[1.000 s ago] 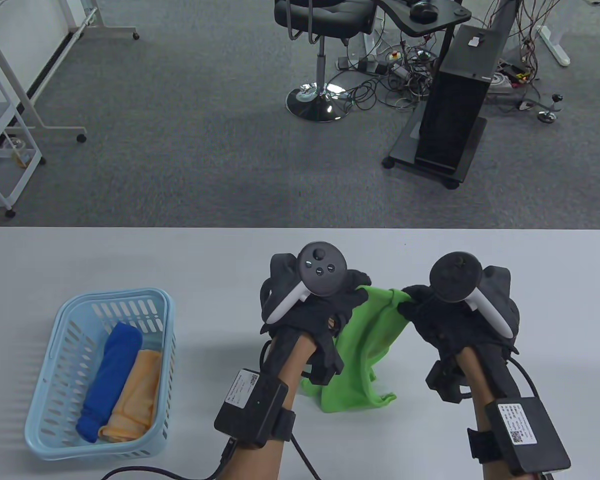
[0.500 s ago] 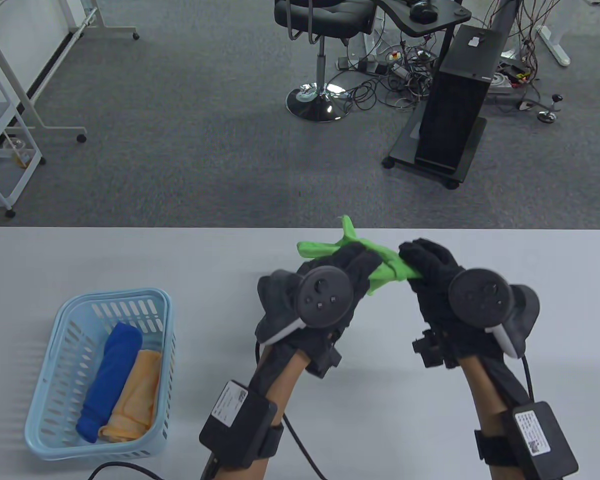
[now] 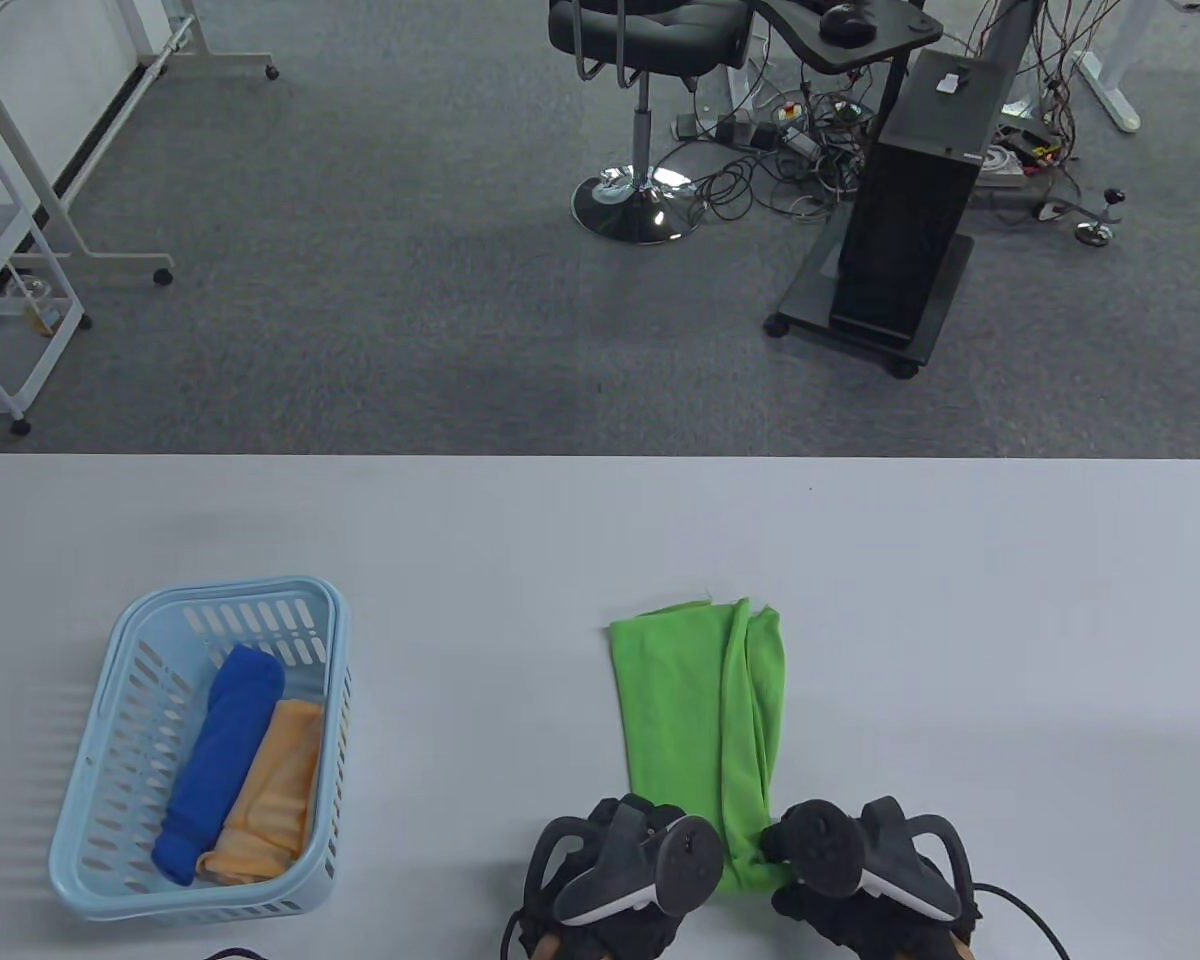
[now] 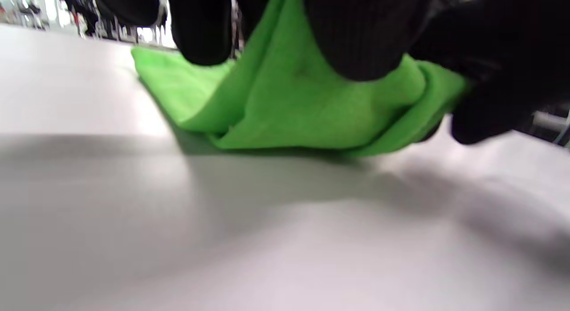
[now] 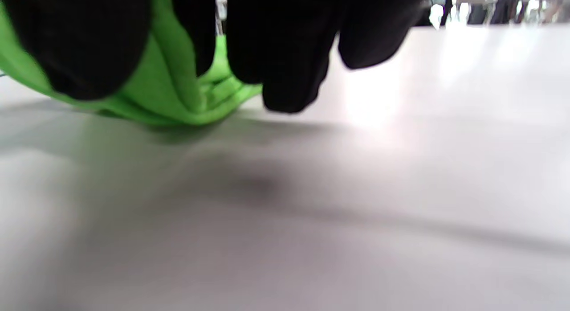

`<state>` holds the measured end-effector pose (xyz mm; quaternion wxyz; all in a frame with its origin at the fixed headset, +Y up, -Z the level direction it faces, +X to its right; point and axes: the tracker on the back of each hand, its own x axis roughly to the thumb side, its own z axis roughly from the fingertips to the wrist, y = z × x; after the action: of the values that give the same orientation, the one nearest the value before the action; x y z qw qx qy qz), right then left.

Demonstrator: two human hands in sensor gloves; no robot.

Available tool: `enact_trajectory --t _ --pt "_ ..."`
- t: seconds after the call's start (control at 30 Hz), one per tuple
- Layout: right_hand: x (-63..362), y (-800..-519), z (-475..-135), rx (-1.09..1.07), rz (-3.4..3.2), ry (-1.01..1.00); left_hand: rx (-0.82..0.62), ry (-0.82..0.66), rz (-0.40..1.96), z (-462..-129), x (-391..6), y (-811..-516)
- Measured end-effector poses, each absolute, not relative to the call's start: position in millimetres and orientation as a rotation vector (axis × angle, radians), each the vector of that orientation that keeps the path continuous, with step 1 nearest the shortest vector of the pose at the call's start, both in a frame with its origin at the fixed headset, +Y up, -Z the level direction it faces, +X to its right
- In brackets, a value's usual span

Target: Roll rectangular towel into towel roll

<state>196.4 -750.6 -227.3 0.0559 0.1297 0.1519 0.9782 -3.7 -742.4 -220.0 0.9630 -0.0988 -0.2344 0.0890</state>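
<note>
The green towel lies on the white table as a long folded strip running away from me, with lengthwise folds along its right side. My left hand and right hand are at the table's near edge and grip the strip's near end between them. In the left wrist view my fingers hold the bunched towel end slightly off the table. In the right wrist view my fingers hold the towel end just above the surface.
A light blue basket stands at the table's left, holding a blue towel roll and an orange towel roll. Past the table's far edge are carpet, an office chair and a black cabinet.
Both hands swung the towel out toward the far edge, then pulled back to the near edge. The towel went from hanging bunched between the hands to lying stretched out on the table.
</note>
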Motion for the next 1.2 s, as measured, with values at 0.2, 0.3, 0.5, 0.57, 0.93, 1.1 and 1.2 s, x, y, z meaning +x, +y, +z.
enact_trajectory --t 0.2,0.3,0.5,0.57,0.93,1.1,1.2 --pt "208.9 -739.6 -225.9 0.367 2.752 0.381 -0.165 -0.427 0.252 -223.4 -18.4 -745.6" --pt "196.2 -744.5 -225.6 0.428 2.726 0.338 -0.164 -0.395 0.29 -226.3 -21.7 -744.2" --pt "172.8 -760.6 -231.6 0.462 2.76 0.306 -0.166 -0.337 0.27 -227.4 -27.3 -749.4" --pt "172.8 -762.1 -232.1 0.459 2.77 0.341 -0.166 -0.313 0.276 -227.4 -31.2 -750.3" --pt "170.0 -741.6 -225.4 0.378 2.867 0.219 -0.175 -0.245 0.035 -228.6 -20.0 -766.0" --pt "150.8 -737.4 -214.2 0.549 2.821 0.13 -0.169 -0.217 0.034 -231.7 -18.4 -769.6" --pt "143.3 -752.4 -217.1 0.587 2.983 0.219 -0.175 -0.205 0.039 -232.5 -20.8 -769.8"
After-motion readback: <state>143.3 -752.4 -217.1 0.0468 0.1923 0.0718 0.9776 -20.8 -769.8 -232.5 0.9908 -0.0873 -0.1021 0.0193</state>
